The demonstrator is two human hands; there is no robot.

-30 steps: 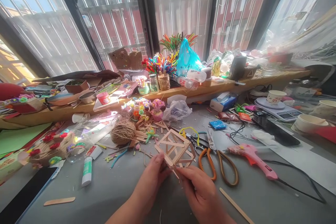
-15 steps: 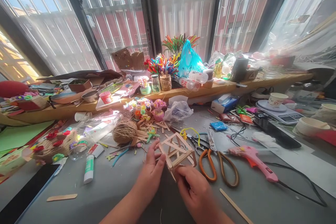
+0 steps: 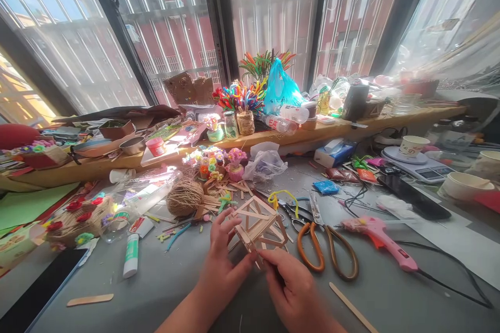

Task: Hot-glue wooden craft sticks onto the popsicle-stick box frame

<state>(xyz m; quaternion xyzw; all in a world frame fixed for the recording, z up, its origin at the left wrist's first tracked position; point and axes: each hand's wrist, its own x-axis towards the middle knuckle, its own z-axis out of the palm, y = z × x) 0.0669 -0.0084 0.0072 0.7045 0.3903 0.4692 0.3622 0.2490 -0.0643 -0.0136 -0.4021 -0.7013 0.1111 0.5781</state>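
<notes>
A small open frame built of wooden craft sticks [image 3: 253, 228], with crossed sticks on its faces, is held tilted above the grey table between both hands. My left hand [image 3: 224, 263] is around its left side, thumb at the lower corner and the other fingers along the left edge. My right hand [image 3: 291, 281] pinches the lower near corner with thumb and forefinger, its other fingers curled. Just right of the frame lie scissors with orange-brown handles [image 3: 310, 250]. Behind it sit a ball of twine [image 3: 185, 198] and several loose craft sticks.
A pink hot glue gun [image 3: 380, 239] with a black cord lies to the right. A glue stick [image 3: 131, 255] and a single craft stick [image 3: 89, 299] lie at left; another stick [image 3: 351, 306] is near the front right. Pipe-cleaner flowers [image 3: 236, 164] stand behind.
The stick frame has turned and tilted slightly in my hands. My left thumb has moved down to the lower corner beside my right fingertips.
</notes>
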